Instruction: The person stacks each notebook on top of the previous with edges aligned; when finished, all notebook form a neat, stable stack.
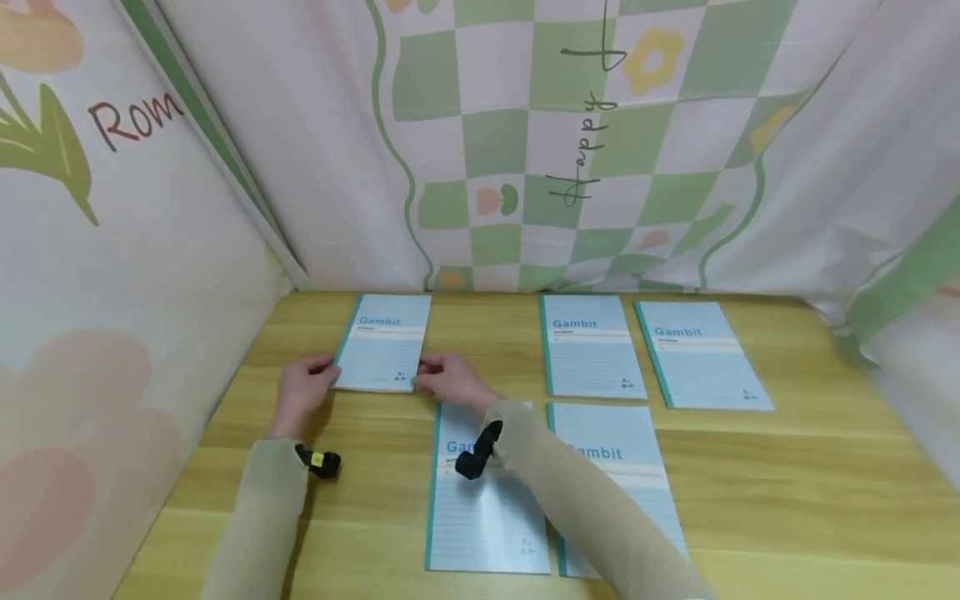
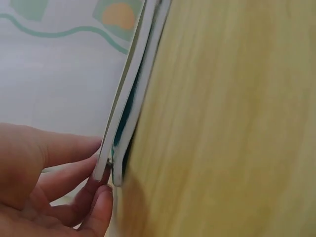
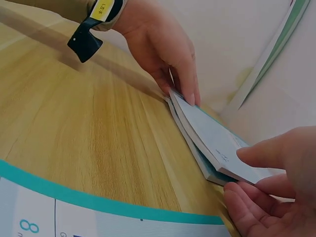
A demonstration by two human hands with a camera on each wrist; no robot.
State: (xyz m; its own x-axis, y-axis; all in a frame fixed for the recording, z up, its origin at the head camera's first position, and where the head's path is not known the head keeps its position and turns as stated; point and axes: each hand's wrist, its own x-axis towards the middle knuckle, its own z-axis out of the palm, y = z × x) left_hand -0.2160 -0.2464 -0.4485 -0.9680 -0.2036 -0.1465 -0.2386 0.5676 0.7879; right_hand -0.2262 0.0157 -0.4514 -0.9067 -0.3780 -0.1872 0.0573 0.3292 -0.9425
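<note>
At the back left of the table, two light-blue notebooks with teal spines lie stacked. My left hand [image 1: 303, 383] pinches the upper notebook [image 1: 382, 350] at its left near corner. On the other side, my right hand [image 1: 453, 379] grips the same notebook near its lower right corner, with the thumb on the cover [image 3: 212, 138] and fingers under it. A narrow gap separates its near edge from the lower notebook [image 2: 131, 121], as the left wrist view shows. In the head view the lower notebook is mostly hidden beneath the upper one.
Two more notebooks [image 1: 592, 346] [image 1: 705, 358] lie at the back right. In front are another notebook [image 1: 480, 525] and one beside it [image 1: 622, 483], both partly covered by the right arm. Curtains [image 1: 337, 167] border the wooden table [image 1: 810, 500] at the back and left.
</note>
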